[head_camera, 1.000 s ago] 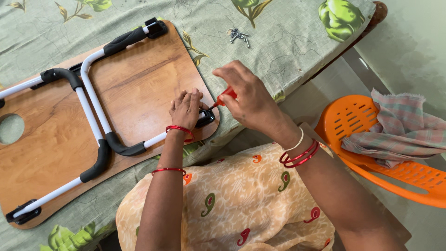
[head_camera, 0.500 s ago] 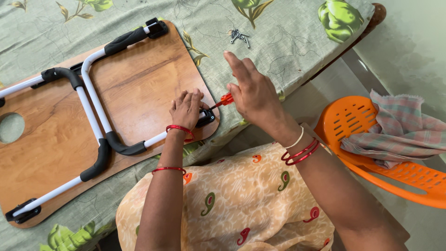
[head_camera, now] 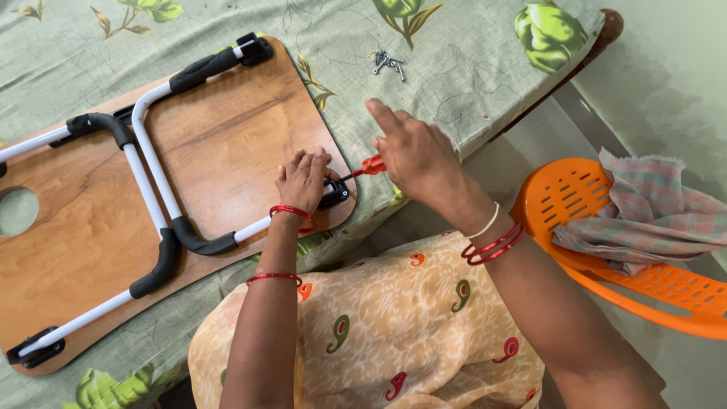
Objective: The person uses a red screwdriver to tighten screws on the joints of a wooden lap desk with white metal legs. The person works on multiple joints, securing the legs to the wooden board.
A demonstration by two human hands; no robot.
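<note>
Your left hand (head_camera: 303, 180) rests fingers-down on the underside of the wooden folding tray (head_camera: 227, 151), which lies upside down on the cloth-covered bench (head_camera: 469, 68), its grip pressed flat beside the black corner bracket (head_camera: 335, 194) and clamped on nothing. Your right hand (head_camera: 415, 157) holds the red-handled screwdriver (head_camera: 366, 167) with the grip loose, forefinger extended, and the tip points at that bracket. A small cluster of screws (head_camera: 388, 62) lies well apart on the cloth, and an orange plastic chair (head_camera: 606, 250) carrying a checked cloth (head_camera: 644, 220) stands beside the bench.
</note>
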